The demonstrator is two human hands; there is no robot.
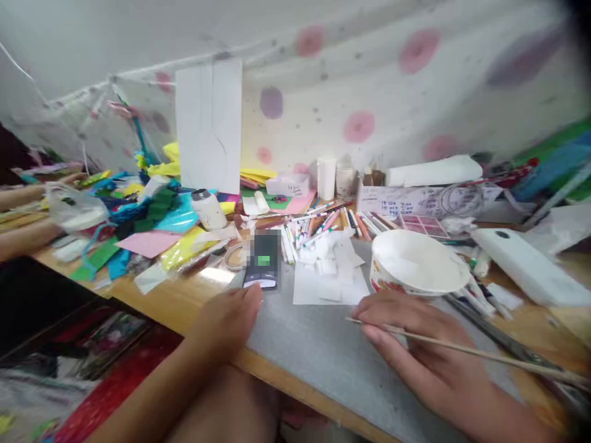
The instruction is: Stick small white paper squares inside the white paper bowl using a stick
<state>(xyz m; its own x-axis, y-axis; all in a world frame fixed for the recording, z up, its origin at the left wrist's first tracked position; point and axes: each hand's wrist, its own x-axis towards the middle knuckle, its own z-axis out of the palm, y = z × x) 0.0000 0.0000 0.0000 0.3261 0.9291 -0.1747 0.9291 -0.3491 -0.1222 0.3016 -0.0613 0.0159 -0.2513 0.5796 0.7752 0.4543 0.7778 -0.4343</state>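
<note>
My right hand pinches a thin wooden stick near its tip; the rest of the stick runs back over the hand to the right edge. My left hand rests at the table's front edge, its fingers curled in; whether something small is in them I cannot make out. Just beyond it lies a dark smartphone with a lit screen. White paper with small torn or folded white pieces on it lies between the hands. A white paper bowl stands just behind my right hand.
Several markers lie heaped behind the paper. Coloured sheets, a white bottle and a plastic bag crowd the left, where another person's arms reach in. At right are scissors and a long white box.
</note>
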